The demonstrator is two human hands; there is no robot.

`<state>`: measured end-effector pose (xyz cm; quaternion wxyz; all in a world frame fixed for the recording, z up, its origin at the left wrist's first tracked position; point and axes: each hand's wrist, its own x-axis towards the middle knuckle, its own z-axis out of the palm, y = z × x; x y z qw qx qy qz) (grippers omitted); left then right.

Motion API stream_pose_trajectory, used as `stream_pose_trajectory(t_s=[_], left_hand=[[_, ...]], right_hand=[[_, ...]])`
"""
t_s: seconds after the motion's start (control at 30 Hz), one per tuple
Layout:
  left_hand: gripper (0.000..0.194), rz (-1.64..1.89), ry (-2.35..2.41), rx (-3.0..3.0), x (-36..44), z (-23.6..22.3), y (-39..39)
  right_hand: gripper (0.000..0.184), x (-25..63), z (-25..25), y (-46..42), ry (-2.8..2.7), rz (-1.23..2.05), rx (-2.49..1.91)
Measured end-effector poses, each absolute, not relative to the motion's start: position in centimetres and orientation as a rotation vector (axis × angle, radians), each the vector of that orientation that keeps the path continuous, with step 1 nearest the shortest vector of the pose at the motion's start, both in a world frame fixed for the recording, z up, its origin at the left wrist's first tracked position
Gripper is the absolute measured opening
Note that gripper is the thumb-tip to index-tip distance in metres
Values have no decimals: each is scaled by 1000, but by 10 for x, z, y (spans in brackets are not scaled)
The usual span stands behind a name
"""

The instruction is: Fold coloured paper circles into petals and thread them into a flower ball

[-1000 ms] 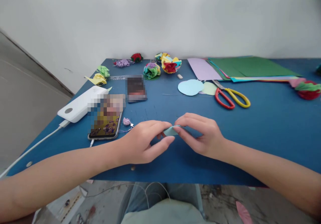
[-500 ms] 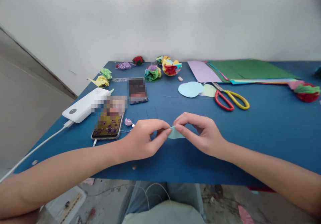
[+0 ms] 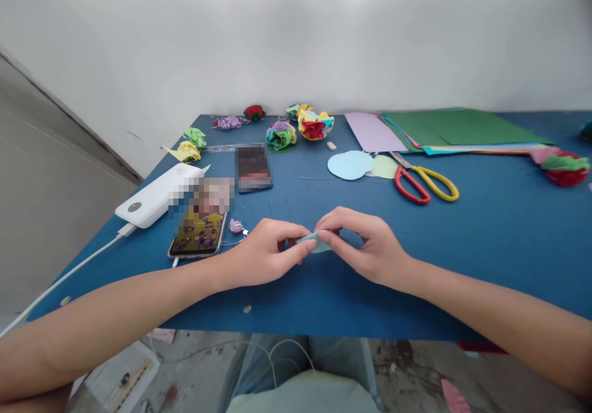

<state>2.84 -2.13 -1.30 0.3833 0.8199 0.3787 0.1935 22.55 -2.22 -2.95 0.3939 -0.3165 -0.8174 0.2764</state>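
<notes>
A small light-blue piece of paper (image 3: pixel 320 246) is pinched between my two hands above the front half of the blue table. My left hand (image 3: pixel 272 251) holds its left end, with thumb and fingers closed on it. At the upper edge, my right hand (image 3: pixel 363 243) grips the same paper between thumb and forefinger, the fingertips of both hands almost touching. Part of the paper is covered by my fingers. Beyond my hands lie pale-blue cut paper shapes (image 3: pixel 351 165), a light-green cut paper (image 3: pixel 383 167) and scissors (image 3: pixel 423 184) with red and yellow handles.
A white power bank (image 3: pixel 160 196) and two phones, one nearer (image 3: pixel 198 231) and one farther (image 3: pixel 254 166), lie on the left. Crumpled paper flowers (image 3: pixel 316 126) line the back. A stack of coloured paper (image 3: pixel 467 128) sits at the back right of the table (image 3: pixel 499 234).
The paper has shifted slightly between my fingertips, and its folded edge now shows over my left thumb. My right hand has moved a little to the left.
</notes>
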Motion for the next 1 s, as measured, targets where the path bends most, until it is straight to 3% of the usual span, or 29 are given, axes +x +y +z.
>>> stream_pose_trajectory(t_s=[0.27,0.53,0.77,0.93,1.0], left_hand=[[37,492,974,2079,26,-14,-23],[25,606,995,2281,31,-21,-26],[38,474,969,2037,29,-15,-24],[38,474,999,1917,26,-12,-21],[36,499,1015,1908,27,-14,-20]], right_hand=[[8,224,-29,-21,-2084,773,-814],[9,226,-29,-20,-2047,944,-884],[17,228,-27,-18,-1979,1090,-944],[21,232,-30,-5,-1695,825,-1088],[21,232,-31,-4,-1716,869,-1058]])
